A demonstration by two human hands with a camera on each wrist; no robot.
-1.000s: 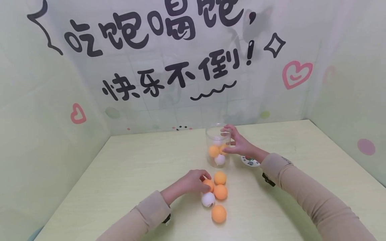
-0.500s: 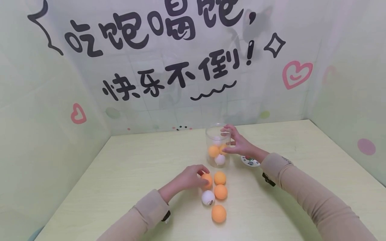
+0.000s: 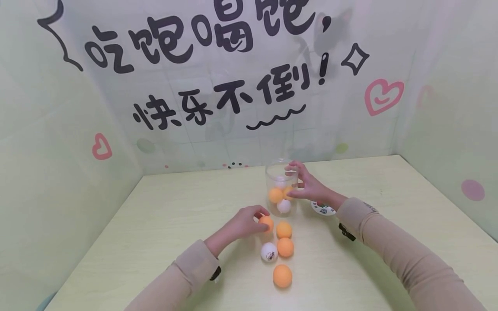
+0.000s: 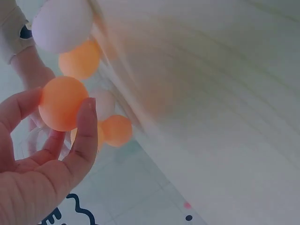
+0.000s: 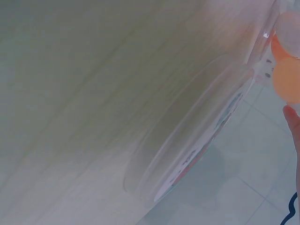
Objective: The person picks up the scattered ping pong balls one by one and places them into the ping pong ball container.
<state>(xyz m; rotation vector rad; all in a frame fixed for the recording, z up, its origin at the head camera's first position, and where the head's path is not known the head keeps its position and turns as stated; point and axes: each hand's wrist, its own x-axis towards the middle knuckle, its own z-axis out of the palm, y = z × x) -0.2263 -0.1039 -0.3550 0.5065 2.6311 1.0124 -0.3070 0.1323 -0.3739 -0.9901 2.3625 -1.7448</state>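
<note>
In the head view the left hand [image 3: 246,221] pinches an orange table-tennis ball [image 3: 266,224] between thumb and fingers, near the foot of a clear jar [image 3: 273,182]; whether the ball is off the counter [image 3: 186,216] I cannot tell. The right hand [image 3: 309,185] curls round the right side of the jar, which stands upright with white and orange balls [image 3: 276,195] inside. Nearer the person lie four loose balls: two orange balls [image 3: 285,247] touching or nearly so, a white ball [image 3: 269,252] beside them, and a lone orange ball [image 3: 282,276] closest. A printed lid [image 3: 324,208] lies on the counter to the right of the jar, partly behind the forearm.

The left wrist view shows the pinch clearly: fingertips on one side of the ball, thumb on the other. White and orange balls crowd around it; which are behind glass is hard to say.

The right wrist view shows the lid's clear rim and only a digit of the right hand at the edge, beside the balls.

The step seems to be bringing one ball to the steadied jar; the next move would call for raising it above the rim, then releasing.
</note>
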